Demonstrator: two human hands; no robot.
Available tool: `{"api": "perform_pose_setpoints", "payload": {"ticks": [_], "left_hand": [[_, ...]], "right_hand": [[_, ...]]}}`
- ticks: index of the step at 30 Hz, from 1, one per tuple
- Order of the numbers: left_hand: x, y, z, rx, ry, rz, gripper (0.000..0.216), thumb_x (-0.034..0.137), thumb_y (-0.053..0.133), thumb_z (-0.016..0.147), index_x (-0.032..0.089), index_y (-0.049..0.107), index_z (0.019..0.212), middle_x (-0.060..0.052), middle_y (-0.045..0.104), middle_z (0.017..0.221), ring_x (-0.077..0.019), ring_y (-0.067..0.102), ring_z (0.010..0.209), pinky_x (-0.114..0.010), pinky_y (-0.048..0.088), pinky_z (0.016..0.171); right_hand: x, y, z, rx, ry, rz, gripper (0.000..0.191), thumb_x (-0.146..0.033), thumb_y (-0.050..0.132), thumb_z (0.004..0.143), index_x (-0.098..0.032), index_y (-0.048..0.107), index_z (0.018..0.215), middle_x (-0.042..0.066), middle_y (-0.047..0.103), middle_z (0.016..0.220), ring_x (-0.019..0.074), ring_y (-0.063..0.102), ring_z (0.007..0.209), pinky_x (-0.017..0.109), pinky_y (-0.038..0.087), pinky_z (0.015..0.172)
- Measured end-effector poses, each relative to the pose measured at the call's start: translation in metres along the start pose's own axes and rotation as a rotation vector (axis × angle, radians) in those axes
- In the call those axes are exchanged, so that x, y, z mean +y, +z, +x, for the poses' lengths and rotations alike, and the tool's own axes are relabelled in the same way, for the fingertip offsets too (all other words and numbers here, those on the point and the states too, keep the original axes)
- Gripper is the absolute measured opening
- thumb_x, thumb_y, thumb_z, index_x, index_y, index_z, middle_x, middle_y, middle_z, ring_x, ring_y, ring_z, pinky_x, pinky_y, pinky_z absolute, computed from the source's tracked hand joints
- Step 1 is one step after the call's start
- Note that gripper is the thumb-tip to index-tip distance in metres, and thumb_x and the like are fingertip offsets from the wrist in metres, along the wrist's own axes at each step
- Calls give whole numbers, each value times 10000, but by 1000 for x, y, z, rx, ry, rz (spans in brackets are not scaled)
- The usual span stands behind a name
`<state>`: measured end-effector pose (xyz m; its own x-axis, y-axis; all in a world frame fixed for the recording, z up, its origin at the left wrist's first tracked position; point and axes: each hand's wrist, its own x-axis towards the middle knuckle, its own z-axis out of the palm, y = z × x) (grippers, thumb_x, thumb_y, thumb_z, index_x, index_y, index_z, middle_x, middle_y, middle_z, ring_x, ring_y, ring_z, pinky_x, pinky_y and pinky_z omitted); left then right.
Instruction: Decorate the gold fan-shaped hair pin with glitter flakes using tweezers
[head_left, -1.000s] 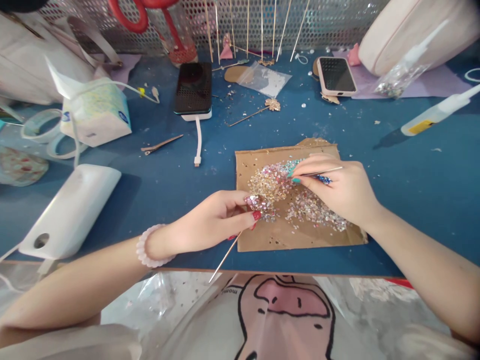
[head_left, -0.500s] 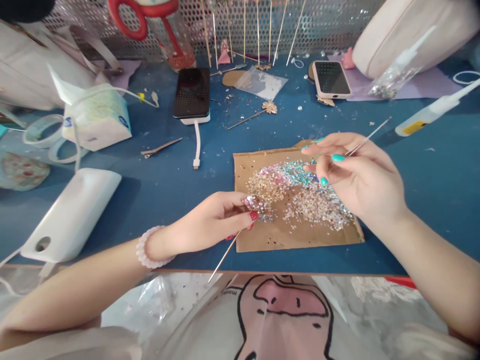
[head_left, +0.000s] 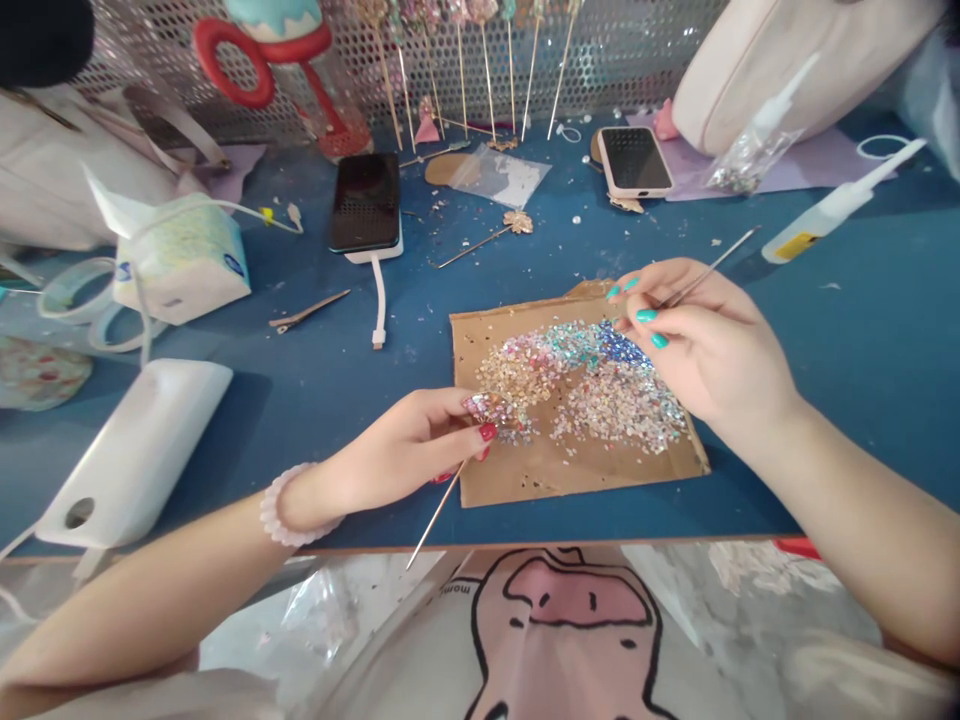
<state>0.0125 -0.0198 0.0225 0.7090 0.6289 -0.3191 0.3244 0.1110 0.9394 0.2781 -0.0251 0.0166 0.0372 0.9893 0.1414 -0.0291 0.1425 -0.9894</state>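
Note:
My left hand (head_left: 397, 450) is closed around a hair stick (head_left: 436, 515) with a rhinestone-covered head (head_left: 487, 407). Its thin metal shaft points down toward the table's front edge. Beneath the head lies a cardboard sheet (head_left: 540, 480) strewn with loose rhinestones (head_left: 619, 405) in gold, pink, turquoise, blue and clear patches. Over the sheet's right side, my right hand (head_left: 712, 350) pinches thin metal tweezers (head_left: 712, 265), their back end pointing up and right. The tweezers' tips are hidden by the fingers, so I cannot tell whether they hold a stone.
Behind the cardboard lie a dark phone (head_left: 365, 203), another phone (head_left: 636, 162), a leaf-topped hair stick (head_left: 487, 243) and a glue bottle (head_left: 832, 210). On the left are a tissue pack (head_left: 184, 265), a hair clip (head_left: 309, 311) and a white device (head_left: 139, 450). Upright sticks (head_left: 487, 90) stand along the mesh.
The view has shifted slightly, moving most things left in the picture. My right fingers have drawn closer together on the tweezers, and more blue stones show. The left hand keeps its hold.

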Motion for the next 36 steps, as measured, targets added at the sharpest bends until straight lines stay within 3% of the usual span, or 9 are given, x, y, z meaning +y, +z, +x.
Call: {"api": "perform_pose_setpoints", "payload": {"ticks": [4,8,11,15,17,19,29,32,36], "left_hand": [[1,1,0,-4,-12,-1,175,283,535,886,128,574,816,42,481,635,-46,386,468,-160,340,434],[2,2,0,16,-19,-16,163,279,534,888,128,571,838,47,468,633,-45,374,477,-150,332,430],[1,1,-1,16,-29,2,183,296,536,888,133,563,809,50,463,613,-47,376,466,-153,329,424],[-4,0,0,3,-31,10,207,322,541,892,139,555,797,40,487,633,-46,380,453,-158,323,414],[-5,0,-1,-2,-38,1,203,320,542,897,140,558,804,43,483,631,-46,381,453,-158,326,417],[-4,1,-1,0,-41,-7,186,313,543,900,139,577,844,47,483,628,-46,383,453,-157,329,420],[3,4,-4,34,-49,-28,167,287,554,893,128,580,848,46,490,637,-38,377,467,-148,314,430],[3,4,-4,36,-52,-30,170,290,553,892,129,574,841,51,482,628,-38,370,463,-146,303,423],[2,4,-3,30,-48,-25,177,296,557,888,128,576,836,48,485,635,-40,380,466,-148,314,425]], "right_hand": [[2,-1,-2,-50,36,120,257,-79,580,729,-274,685,858,-29,665,894,105,572,762,254,513,729],[5,-4,-4,-143,21,81,304,-138,587,803,-334,672,1019,-53,697,997,44,438,498,275,537,730],[5,-6,-4,-153,22,71,259,-194,599,826,-331,664,1036,-47,702,999,24,366,426,282,545,712],[4,-5,-2,-143,7,71,130,-256,649,804,-282,688,924,-14,705,994,85,609,688,283,544,767],[4,-4,-1,-174,-6,54,58,-258,678,777,-258,696,832,-3,702,1027,132,644,912,286,540,810],[3,-4,-1,-222,-22,39,38,-253,675,778,-249,698,808,2,695,1059,148,634,997,286,535,815],[10,-9,-1,-218,-67,-5,218,-122,567,826,-253,691,947,-4,699,991,87,596,701,235,495,625],[12,-11,0,-168,-107,-36,231,-128,551,845,-264,669,991,-8,697,1015,102,628,774,266,531,722],[9,-11,1,-197,-178,-77,213,-103,552,840,-261,675,913,-19,620,1243,154,604,1110,363,471,1000]]}}
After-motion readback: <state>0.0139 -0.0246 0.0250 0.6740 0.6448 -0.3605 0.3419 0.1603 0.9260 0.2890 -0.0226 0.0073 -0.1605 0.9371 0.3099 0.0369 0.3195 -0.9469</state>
